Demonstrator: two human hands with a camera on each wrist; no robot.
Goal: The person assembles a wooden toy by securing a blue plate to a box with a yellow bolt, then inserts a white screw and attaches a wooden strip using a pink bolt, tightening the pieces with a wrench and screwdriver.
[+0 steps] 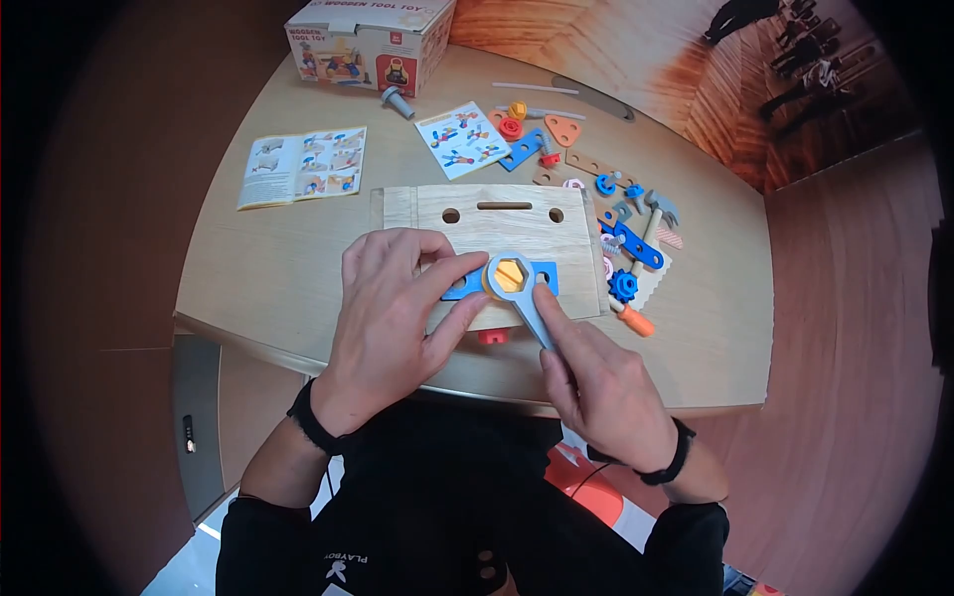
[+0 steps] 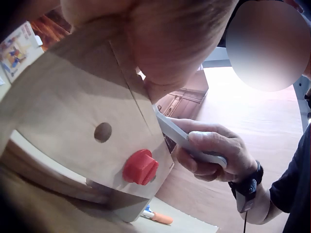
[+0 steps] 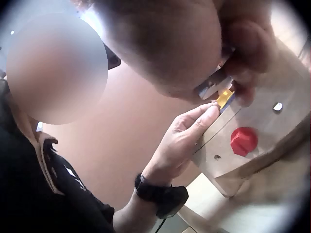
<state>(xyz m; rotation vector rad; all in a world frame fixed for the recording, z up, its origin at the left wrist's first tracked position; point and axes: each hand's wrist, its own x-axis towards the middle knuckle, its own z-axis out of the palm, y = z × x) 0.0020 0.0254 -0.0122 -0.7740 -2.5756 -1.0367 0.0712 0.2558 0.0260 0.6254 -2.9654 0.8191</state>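
A wooden toy workbench [image 1: 502, 239] stands near the table's front edge, with a blue perforated strip [image 1: 550, 270] lying on its top. Over the strip, a yellow slotted bolt [image 1: 510, 276] shows inside the hexagonal ring of a grey toy wrench [image 1: 534, 323]. My right hand [image 1: 614, 402] grips the wrench handle, its index finger stretched along it towards the ring. With thumb and index finger, my left hand [image 1: 390, 306] pinches the yellow bolt just under the ring. Below the top, a red bolt head [image 2: 141, 167] sticks out of the workbench's front side.
Right of the workbench lie loose toy parts, among them a blue strip [image 1: 639, 246], a blue gear [image 1: 623, 286], a hammer [image 1: 653, 221] and an orange-handled screwdriver [image 1: 636, 321]. Behind are an open booklet [image 1: 303, 169], a leaflet [image 1: 462, 139], a grey bolt [image 1: 397, 102] and a cardboard box [image 1: 368, 50].
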